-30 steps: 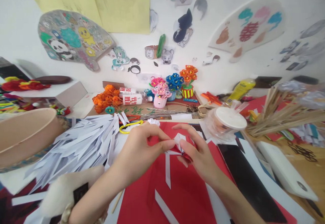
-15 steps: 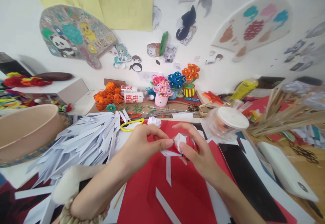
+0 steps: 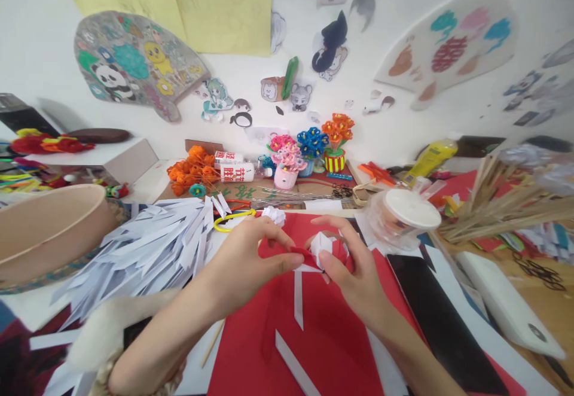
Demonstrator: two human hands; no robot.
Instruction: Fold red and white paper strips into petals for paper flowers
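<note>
My right hand (image 3: 354,264) is closed around a small folded paper ball (image 3: 323,245), white on its near side and red on its right. Between thumb and forefinger, my left hand (image 3: 264,252) pinches a red paper strip (image 3: 307,256) that runs to the ball's left side. Both hands are above a red sheet (image 3: 251,336). Two white paper strips lie on that sheet, one upright (image 3: 298,300) and one slanted (image 3: 293,363). Just beyond my left hand sits a crumpled white paper flower (image 3: 273,216).
To the left lie a heap of white paper strips (image 3: 156,240) and a round wooden tub (image 3: 54,222). At right are a black phone-like slab (image 3: 439,318), a white power bank (image 3: 506,300) and a lidded cup (image 3: 412,210). Pots of handmade flowers (image 3: 287,174) stand behind.
My left fingers now pinch a red strip that shows more clearly beside the ball. The ball has shifted slightly right and turned in my right hand. The view has moved a little.
</note>
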